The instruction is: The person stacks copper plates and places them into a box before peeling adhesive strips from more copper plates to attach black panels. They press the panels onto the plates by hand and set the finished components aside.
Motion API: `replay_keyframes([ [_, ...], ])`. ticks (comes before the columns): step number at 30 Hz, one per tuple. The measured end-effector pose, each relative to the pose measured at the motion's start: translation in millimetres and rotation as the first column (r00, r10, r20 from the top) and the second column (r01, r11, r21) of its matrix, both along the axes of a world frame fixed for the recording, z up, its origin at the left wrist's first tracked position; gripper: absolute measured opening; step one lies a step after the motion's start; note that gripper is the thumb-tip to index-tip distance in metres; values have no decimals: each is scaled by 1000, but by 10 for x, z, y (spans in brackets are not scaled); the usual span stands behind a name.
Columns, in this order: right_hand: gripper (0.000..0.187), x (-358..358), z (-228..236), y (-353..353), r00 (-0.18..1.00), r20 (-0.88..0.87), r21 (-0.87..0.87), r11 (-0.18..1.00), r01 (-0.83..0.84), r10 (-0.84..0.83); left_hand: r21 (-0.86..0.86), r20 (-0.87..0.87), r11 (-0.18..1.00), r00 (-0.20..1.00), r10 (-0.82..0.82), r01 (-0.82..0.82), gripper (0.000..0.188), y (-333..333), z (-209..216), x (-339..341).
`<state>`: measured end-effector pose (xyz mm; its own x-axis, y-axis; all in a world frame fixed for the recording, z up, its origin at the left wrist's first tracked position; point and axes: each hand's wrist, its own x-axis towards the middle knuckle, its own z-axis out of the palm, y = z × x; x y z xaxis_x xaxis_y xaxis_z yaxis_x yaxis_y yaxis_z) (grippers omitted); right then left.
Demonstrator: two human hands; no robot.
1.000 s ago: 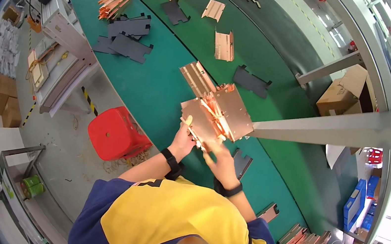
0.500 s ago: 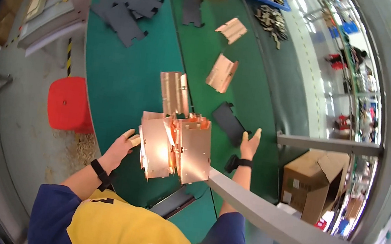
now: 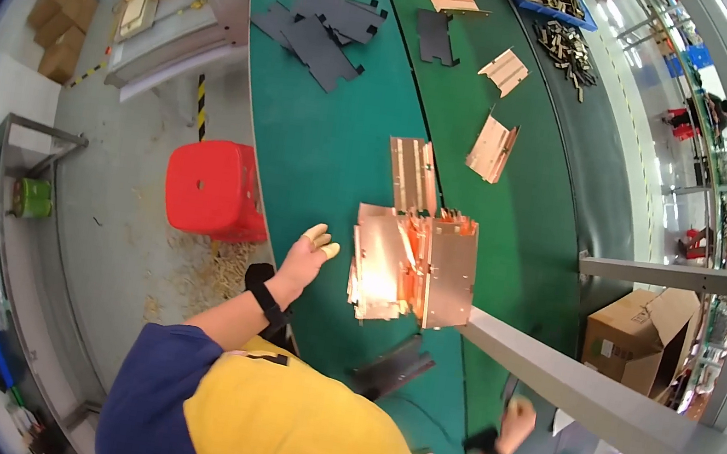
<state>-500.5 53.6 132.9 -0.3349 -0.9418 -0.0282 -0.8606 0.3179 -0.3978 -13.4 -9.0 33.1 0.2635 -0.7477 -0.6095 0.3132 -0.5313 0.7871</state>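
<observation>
My left hand [image 3: 301,260] is held over the green table's left edge, its fingers apart and nothing between them. Pale finger covers show on its fingertips. Right of it stands a stack of folded copper-coloured metal plates [image 3: 452,272], not touched by the hand. My right hand [image 3: 518,421] is closed, low on the right beyond a grey metal bar. A thin dark piece [image 3: 510,388] shows at its fingers; what exactly they grip is too blurred to tell. Between my body and the stack lies a dark plate [image 3: 395,366].
Dark grey plates [image 3: 319,46] lie in a pile at the far left. Loose copper plates [image 3: 491,149] are spread along the table. Small metal parts [image 3: 566,55] lie beside a blue tray [image 3: 588,21]. The grey bar [image 3: 584,374] crosses on the right. A red stool [image 3: 212,192] stands left.
My right hand has moved down toward me and closed. The dark plate it was beside has gone from that spot. The whole view has shifted, with things now farther right.
</observation>
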Motion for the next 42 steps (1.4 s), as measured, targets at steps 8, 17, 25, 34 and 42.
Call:
replay_keyframes([
  [8, 6, 2259, 1288, 408, 857, 514, 337, 928, -157, -42, -113, -211, 888, 862, -461, 447, 55, -624, 172, 1037],
  [17, 25, 4787, -8, -2232, 718, 221, -420, 729, -541, 660, -152, -759, 971, 608, -234, 184, 34, -1303, 824, 1887],
  [25, 31, 5102, 23, -1906, 883, 173, -278, 881, -382, 437, -153, -368, 988, 928, -63, 6, 16, -2776, -171, 2418],
  [34, 25, 4318, -200, 167, 943, 249, 160, 970, 185, -221, -101, -281, 985, 945, -166, 143, 34, -2275, -292, 2057],
  [42, 22, 3875, -517, 1307, 684, 127, 127, 696, 707, -718, -104, -231, -160, -180, -956, 982, 26, -523, 312, 422],
])
